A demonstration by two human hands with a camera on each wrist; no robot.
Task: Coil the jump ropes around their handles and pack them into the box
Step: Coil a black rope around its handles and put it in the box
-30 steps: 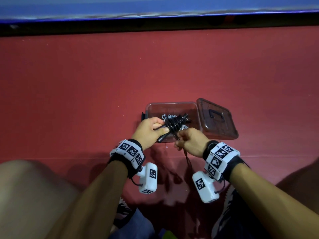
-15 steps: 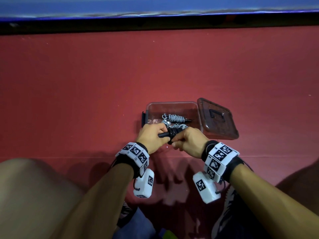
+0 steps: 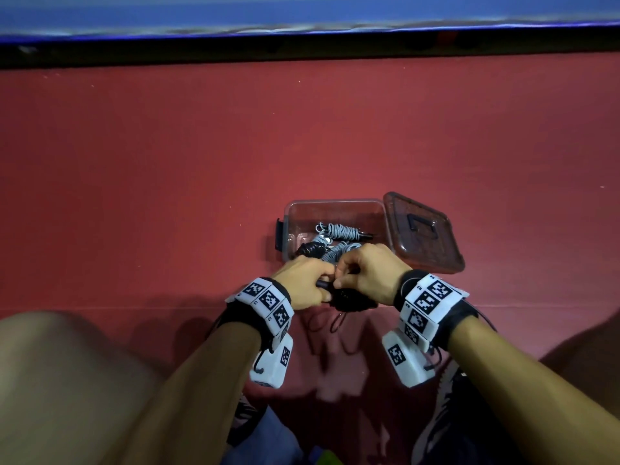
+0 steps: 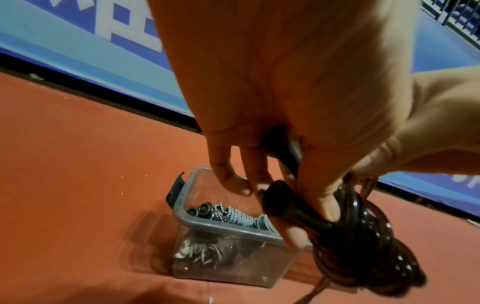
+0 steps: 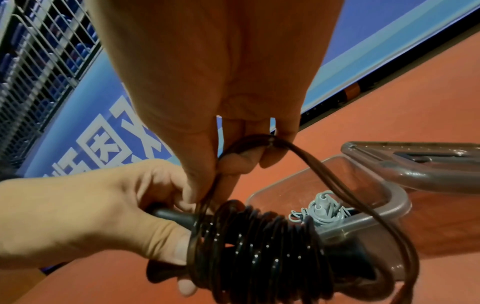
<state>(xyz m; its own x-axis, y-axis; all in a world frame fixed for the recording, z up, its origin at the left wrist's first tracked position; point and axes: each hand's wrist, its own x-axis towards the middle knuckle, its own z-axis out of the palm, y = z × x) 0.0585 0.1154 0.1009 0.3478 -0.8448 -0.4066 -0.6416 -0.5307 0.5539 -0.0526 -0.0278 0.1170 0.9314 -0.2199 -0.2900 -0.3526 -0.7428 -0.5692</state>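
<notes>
Black jump rope gripped by both hands.

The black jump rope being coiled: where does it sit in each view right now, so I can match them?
Head: black jump rope low centre, between both hands, just nearer than the clear box.
Left wrist: lower right, its handles gripped by the left hand.
Right wrist: bottom centre; the right hand pinches the loose cord.
Shared landmark: the clear box holding grey coiled ropes.
</notes>
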